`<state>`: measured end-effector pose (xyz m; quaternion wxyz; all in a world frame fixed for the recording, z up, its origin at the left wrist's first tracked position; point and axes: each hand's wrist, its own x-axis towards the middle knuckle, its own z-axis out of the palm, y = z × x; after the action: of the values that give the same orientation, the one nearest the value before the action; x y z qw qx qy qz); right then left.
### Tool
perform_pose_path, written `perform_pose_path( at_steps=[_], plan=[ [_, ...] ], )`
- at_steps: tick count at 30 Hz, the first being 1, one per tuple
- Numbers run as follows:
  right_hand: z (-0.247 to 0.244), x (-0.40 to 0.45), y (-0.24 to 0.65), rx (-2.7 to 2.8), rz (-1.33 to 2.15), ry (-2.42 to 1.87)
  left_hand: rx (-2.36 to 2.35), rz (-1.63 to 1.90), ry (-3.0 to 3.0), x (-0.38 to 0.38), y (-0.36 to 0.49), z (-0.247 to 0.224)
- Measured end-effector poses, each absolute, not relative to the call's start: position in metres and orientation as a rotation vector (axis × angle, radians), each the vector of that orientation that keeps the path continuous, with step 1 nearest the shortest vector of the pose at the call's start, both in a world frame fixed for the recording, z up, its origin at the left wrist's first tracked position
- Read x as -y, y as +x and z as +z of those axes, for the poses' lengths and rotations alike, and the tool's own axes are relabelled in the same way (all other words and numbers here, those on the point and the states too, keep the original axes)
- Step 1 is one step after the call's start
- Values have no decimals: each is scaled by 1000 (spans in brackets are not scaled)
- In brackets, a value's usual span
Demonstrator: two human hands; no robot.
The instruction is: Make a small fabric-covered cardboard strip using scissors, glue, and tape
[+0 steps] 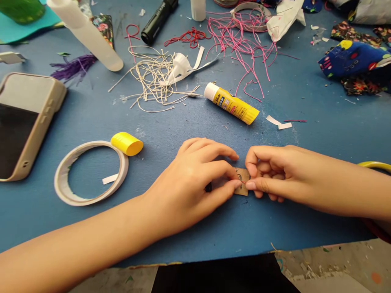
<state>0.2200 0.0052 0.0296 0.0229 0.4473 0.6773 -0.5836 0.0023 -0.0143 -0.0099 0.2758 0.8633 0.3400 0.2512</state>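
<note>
Near the front edge of the blue table (pixel 220 238), touching a small brown card (pixel 241 191) between both hands. With the left hand (pixel 195 171), narrow at thumb and forefinger; cannot tell whether gripping card or thread. With the right hand (pixel 277 173), pinching a thin reddish thread (pixel 243 182) over the card. Farther left, on to a tape roll (pixel 61 175) with a yellow cap (pixel 126 144) against it, near a phone (pixel 18 130). Beyond, on to a glue stick (pixel 233 105) on its side, then pale string (pixel 149 77), pink thread (pixel 232 36) and a black marker (pixel 159 22).

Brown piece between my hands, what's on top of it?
On the brown piece are dark marks and a thin reddish strand running to the right hand. The left hand covers the piece's left edge, hiding whatever is there.
</note>
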Motion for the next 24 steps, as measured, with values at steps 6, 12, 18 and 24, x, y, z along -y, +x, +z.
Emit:
perform_pose_path(
  at_steps=[6, 12, 18, 24],
  plan=[
    [30, -7, 221, -2053, -1859, 1349, -917, 678, 2315, 15, 1, -9],
    [32, -9, 221, -1959, -1955, 1333, -896, 708, 2315, 13, 1, -8],
    [37, -7, 223, -1894, -2003, 1382, -901, 703, 2314, 15, 1, -9],
    [35, -6, 222, -1933, -2036, 1336, -882, 689, 2367, 16, 0, -10]
  ],
)
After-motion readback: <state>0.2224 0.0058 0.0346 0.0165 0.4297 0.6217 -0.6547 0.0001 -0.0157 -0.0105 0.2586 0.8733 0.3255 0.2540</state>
